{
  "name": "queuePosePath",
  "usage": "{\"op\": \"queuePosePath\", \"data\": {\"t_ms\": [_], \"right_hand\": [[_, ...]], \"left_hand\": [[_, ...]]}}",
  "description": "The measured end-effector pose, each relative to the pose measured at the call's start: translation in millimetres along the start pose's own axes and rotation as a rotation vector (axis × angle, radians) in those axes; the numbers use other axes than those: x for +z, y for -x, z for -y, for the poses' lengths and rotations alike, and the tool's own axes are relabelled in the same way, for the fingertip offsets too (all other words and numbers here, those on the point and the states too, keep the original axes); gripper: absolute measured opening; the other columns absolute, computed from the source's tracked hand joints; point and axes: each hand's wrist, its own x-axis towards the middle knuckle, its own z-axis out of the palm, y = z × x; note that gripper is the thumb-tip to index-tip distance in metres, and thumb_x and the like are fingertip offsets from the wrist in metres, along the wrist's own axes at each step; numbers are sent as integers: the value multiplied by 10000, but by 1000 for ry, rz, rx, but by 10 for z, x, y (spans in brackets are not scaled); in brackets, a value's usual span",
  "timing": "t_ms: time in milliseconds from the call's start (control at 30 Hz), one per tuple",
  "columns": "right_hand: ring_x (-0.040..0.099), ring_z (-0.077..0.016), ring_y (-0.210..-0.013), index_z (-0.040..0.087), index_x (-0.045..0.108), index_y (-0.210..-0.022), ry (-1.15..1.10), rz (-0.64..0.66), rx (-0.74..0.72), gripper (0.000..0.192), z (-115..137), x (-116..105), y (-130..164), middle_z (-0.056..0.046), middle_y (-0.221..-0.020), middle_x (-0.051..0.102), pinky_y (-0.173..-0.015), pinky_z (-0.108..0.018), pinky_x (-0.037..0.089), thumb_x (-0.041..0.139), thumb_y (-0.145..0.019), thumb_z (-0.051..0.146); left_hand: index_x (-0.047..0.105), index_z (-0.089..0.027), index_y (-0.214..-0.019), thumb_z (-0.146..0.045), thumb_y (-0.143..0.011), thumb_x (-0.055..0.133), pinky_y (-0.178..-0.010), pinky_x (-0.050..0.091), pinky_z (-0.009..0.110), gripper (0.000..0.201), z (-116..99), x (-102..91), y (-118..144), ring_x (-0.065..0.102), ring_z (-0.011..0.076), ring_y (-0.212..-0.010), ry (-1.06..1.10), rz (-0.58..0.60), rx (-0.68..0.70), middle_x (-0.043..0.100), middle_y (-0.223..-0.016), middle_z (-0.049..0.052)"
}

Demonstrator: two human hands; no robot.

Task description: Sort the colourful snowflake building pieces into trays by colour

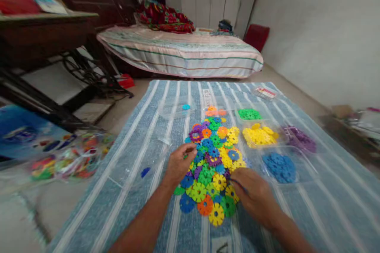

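- A heap of mixed-colour plastic snowflake discs [212,164] lies in the middle of a blue striped mat [314,205] on a bedroom floor.
- My left hand [179,163] rests on the heap's left edge, fingers curled together on the discs; whether they pinch one, I cannot tell.
- My right hand [255,195] presses on the heap's lower right edge, fingers bent down among the pieces; its grip is hidden.
- Just right of the heap sit sorted piles: green discs [249,114], yellow discs [259,135], purple discs [298,139] and blue discs [279,167].
- Beyond the mat stands a bed [184,53].
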Motion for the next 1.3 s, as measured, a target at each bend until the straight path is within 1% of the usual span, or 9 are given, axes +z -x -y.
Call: {"op": "queuePosePath", "data": {"t_ms": [167, 333, 467, 633, 800, 900, 1067, 1167, 1300], "right_hand": [[575, -226, -1037, 191, 628, -996, 40, 42, 64, 197, 44, 120, 98, -98, -1062, 643, -900, -421, 508, 540, -820, 192], [487, -271, -1175, 175, 646, -989, 140, 177, 138, 234, 73, 102, 166, -113, -1183, 593, -982, -472, 447, 559, -775, 138], [454, -277, -1217, 188, 661, -978, 185, 258, 179, 258, 94, 84, 215, -105, -1250, 552, -1008, -477, 422, 534, -771, 100], [433, -262, -1243, 202, 653, -1037, 144, 310, 208, 325, 94, 69, 234, -95, -1284, 528, -1033, -450, 399, 518, -766, 83], [400, -283, -1272, 222, 632, -1101, 115, 358, 242, 423, 59, 23, 265, -86, -1344, 482, -1046, -470, 375, 557, -707, 87], [401, -288, -1270, 214, 642, -1068, 96, 402, 273, 378, 48, -7, 270, -96, -1338, 486, -1043, -472, 374, 571, -708, 123], [397, -261, -1270, 191, 647, -952, 37, 455, 326, 259, 76, -50, 210, -109, -1325, 483, -1054, -449, 357, 569, -712, 132], [404, -257, -1261, 186, 643, -889, 6, 454, 347, 207, 84, -70, 175, -114, -1307, 492, -1049, -442, 360, 571, -706, 119], [441, -245, -1222, 193, 638, -821, -44, 411, 352, 127, 46, -67, 154, -105, -1261, 526, -1024, -430, 381, 566, -732, 138]], "left_hand": [[663, -167, -916, -345, -746, 597, -831, 498, 308, 254, -6, 12, 12, 648, 184, -872, 27, -14, 10, 704, -915, 50], [665, -172, -908, -345, -741, 604, -824, 500, 307, 248, 45, 22, 5, 648, 180, -857, 38, -25, 16, 707, -894, 45], [665, -166, -919, -352, -743, 602, -821, 499, 309, 263, 49, 16, 0, 649, 184, -861, 32, -19, 23, 706, -906, 53], [665, -171, -919, -358, -750, 602, -823, 497, 304, 259, 40, 9, -7, 649, 180, -857, 27, -12, 23, 707, -912, 49], [663, -168, -917, -356, -753, 597, -813, 498, 297, 258, 34, 14, -5, 648, 179, -862, 38, -15, 23, 703, -908, 49], [661, -168, -921, -354, -753, 599, -816, 497, 300, 258, 42, 23, -1, 647, 179, -865, 42, -11, 20, 703, -915, 49], [664, -175, -919, -355, -748, 606, -808, 500, 299, 256, 82, 32, -3, 646, 180, -864, 35, -12, 17, 704, -910, 45], [667, -178, -913, -356, -748, 606, -805, 501, 295, 250, 99, 35, -9, 646, 180, -866, 32, -17, 25, 706, -897, 42], [666, -177, -921, -360, -746, 610, -806, 500, 297, 260, 105, 41, -15, 646, 182, -864, 38, -14, 28, 705, -896, 43]]}}
